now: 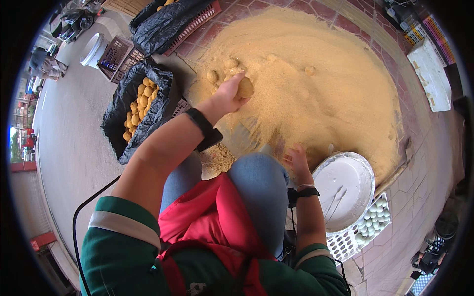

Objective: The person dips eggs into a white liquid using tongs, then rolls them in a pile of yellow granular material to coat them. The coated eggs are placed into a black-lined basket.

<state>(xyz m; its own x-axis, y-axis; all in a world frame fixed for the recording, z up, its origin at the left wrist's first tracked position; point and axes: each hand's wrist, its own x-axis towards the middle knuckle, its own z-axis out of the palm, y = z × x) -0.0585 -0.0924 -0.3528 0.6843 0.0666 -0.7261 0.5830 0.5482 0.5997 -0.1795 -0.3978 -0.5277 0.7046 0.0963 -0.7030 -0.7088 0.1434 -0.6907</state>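
My left hand (230, 93) grips a round, husk-coated egg (245, 88) over the left part of a broad heap of yellow-brown husk powder (333, 81). Several more coated eggs, one of them a coated egg (212, 76) at the heap's left edge, lie close by. Low above the near edge of the powder, my right hand (297, 161) has its fingers apart and appears to hold nothing. Just right of it stands a round basin (371, 174) of pale grey paste (346, 188), with two thin rods (335, 203) in it.
Pale eggs (376, 218) sit in a white perforated tray (342, 246) beside the basin. At left, a crate lined with black plastic (114, 129) holds coated eggs (139, 107). Beyond are an empty-looking plastic crate (118, 55), a white bucket (92, 50) and a foam box (429, 76).
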